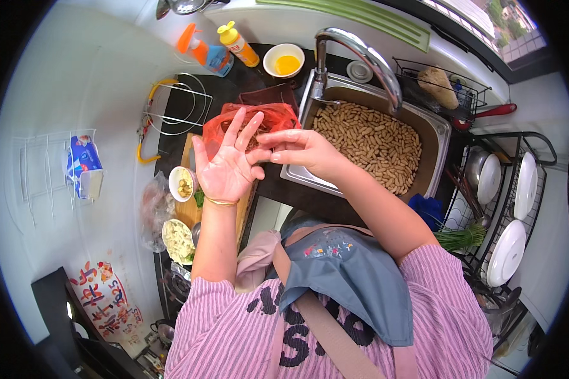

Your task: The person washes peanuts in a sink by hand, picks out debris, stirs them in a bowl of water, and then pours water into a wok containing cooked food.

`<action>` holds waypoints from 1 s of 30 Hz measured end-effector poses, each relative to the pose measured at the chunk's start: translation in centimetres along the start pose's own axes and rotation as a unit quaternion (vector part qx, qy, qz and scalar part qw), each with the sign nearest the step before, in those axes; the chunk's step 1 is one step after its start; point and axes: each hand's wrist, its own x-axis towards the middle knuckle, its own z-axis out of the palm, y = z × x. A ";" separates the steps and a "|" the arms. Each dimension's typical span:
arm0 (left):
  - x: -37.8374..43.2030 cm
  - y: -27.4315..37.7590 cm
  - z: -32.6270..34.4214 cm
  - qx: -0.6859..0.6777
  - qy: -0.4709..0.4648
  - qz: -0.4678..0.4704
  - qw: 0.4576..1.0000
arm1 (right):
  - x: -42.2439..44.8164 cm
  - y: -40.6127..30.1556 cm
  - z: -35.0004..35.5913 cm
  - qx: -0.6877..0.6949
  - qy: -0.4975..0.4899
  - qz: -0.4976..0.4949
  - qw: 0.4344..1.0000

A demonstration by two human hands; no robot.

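Observation:
My left hand is held palm up above the counter, its fingers spread and nothing in it. The fingers of my right hand close around one of its fingers near the tip. Both hands look wet. Behind them lies an open red plastic bag with dark reddish-brown contents, partly hidden by my fingers. To the right, many unshelled peanuts fill the bottom of a stainless-steel sink. A wooden cutting board lies under and beside my left wrist.
Left of my forearm are a cup of chopped pieces and a bowl of pale food. A chrome faucet arches over the sink. Behind stand a spray bottle, a yellow bottle and a bowl with yellow liquid. A dish rack stands right.

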 end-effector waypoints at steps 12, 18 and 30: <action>-2.7 3.0 -2.3 0.086 0.024 0.040 0.995 | 2.4 0.4 2.5 0.028 0.037 0.018 0.999; -4.3 5.6 -5.7 0.433 0.416 0.322 0.732 | 5.2 -1.0 4.9 -0.358 0.073 -0.258 0.894; 9.9 -11.8 -4.9 0.870 -0.095 0.105 0.472 | -7.9 8.4 -17.4 -0.715 0.272 -0.015 0.644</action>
